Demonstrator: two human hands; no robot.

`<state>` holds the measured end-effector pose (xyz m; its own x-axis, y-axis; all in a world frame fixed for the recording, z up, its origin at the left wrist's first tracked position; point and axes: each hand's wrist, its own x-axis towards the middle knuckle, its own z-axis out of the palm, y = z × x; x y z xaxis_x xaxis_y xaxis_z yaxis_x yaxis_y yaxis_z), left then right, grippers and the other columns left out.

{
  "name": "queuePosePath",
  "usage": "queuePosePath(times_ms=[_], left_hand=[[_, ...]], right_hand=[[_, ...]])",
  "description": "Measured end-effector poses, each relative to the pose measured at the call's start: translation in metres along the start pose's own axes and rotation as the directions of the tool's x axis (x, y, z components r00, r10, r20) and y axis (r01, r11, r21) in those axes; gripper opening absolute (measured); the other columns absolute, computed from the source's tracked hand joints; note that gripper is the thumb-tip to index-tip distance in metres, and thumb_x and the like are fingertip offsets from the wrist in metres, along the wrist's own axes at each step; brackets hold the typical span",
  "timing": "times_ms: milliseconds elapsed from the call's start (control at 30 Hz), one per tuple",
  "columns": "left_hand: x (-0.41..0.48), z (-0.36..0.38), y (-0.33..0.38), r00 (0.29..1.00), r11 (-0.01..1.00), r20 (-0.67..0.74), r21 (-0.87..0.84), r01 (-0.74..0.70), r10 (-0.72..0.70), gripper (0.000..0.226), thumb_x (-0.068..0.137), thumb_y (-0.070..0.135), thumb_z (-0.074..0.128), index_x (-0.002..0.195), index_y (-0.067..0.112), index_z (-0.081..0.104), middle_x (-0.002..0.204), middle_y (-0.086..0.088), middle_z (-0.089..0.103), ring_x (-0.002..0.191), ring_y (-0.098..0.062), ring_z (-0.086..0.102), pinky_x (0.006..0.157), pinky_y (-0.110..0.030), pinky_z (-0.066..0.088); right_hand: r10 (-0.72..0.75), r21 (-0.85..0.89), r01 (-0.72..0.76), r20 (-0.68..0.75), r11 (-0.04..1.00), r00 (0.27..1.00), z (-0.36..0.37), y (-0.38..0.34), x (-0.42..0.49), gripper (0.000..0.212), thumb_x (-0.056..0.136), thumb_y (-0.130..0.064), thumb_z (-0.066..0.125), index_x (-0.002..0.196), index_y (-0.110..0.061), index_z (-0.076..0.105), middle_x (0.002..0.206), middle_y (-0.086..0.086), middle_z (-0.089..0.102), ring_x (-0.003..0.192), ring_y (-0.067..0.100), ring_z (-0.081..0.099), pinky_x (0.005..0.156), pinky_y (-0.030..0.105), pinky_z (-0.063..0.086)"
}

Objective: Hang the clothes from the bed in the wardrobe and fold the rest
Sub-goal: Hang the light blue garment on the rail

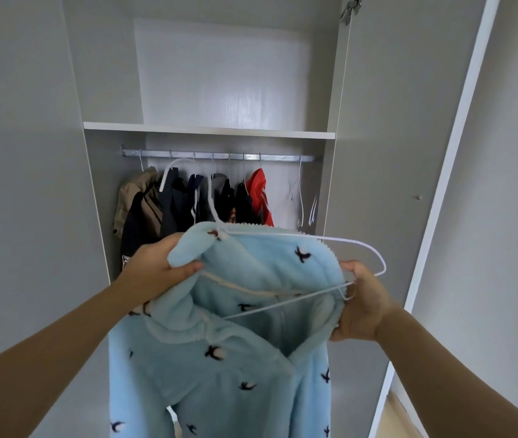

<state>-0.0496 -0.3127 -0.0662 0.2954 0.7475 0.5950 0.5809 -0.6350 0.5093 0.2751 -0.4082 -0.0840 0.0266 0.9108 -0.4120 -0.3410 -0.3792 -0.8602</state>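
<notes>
A light blue fleece garment [219, 368] with small dark bird prints hangs in front of me, below the open wardrobe. A white wire hanger [339, 245] is partly threaded into its neck, its hook rising toward the rail. My left hand [153, 267] grips the left side of the collar, thumb on top of the fabric. My right hand [362, 301] holds the right side of the collar together with the hanger's right end. The metal rail [219, 155] runs across the wardrobe above the garment.
Several dark, tan and red clothes [194, 200] hang on the left and middle of the rail. Bare white hangers [306, 200] hang at its right end. A white shelf [210, 131] sits above the rail. The open wardrobe door [409, 153] stands at right.
</notes>
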Motion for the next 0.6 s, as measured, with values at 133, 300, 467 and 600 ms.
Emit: queuePosePath(times_ms=[133, 300, 467, 600], left_hand=[[0.006, 0.004, 0.005, 0.996, 0.979, -0.069, -0.2, 0.037, -0.052, 0.031, 0.08, 0.02, 0.071, 0.103, 0.037, 0.058, 0.092, 0.028, 0.058, 0.082, 0.015, 0.056, 0.067, -0.003, 0.041], [-0.002, 0.003, -0.008, 0.986, 0.976, -0.149, -0.214, 0.041, -0.075, 0.035, 0.079, 0.011, 0.071, 0.112, 0.02, 0.061, 0.091, 0.026, 0.058, 0.079, 0.018, 0.056, 0.066, 0.001, 0.042], [-0.011, -0.01, -0.001, 0.987, 0.983, -0.016, -0.089, -0.163, 0.162, 0.038, 0.077, 0.055, 0.064, 0.113, 0.044, 0.062, 0.088, 0.057, 0.049, 0.087, 0.032, 0.048, 0.075, 0.007, 0.035], [-0.013, -0.003, 0.001, 0.996, 0.992, -0.039, -0.101, -0.081, 0.078, 0.039, 0.075, 0.023, 0.073, 0.108, 0.037, 0.055, 0.088, 0.033, 0.062, 0.081, 0.031, 0.049, 0.069, 0.007, 0.035]], right_hand=[[-0.08, 0.134, 0.073, 0.052, 0.988, 0.995, -0.012, 0.006, -0.001, 0.087, 0.073, -0.083, 0.029, 0.116, -0.016, 0.064, 0.113, 0.019, 0.067, 0.106, 0.04, 0.059, 0.079, 0.052, 0.052], [-0.165, 0.346, 0.094, 0.184, 0.933, 0.969, -0.023, 0.0, -0.006, 0.111, 0.063, -0.094, 0.012, 0.117, -0.013, 0.065, 0.125, 0.021, 0.06, 0.11, 0.045, 0.058, 0.085, 0.063, 0.045], [-0.121, 0.139, 0.101, 0.145, 0.985, 0.982, -0.022, -0.016, -0.013, 0.092, 0.076, -0.082, 0.017, 0.1, -0.016, 0.075, 0.11, 0.016, 0.068, 0.092, 0.037, 0.066, 0.081, 0.052, 0.05], [-0.105, -0.048, 0.109, 0.086, 0.993, 0.991, -0.01, -0.013, -0.015, 0.038, 0.08, -0.041, 0.047, 0.094, -0.012, 0.068, 0.088, 0.016, 0.066, 0.079, 0.032, 0.061, 0.069, 0.045, 0.054]])
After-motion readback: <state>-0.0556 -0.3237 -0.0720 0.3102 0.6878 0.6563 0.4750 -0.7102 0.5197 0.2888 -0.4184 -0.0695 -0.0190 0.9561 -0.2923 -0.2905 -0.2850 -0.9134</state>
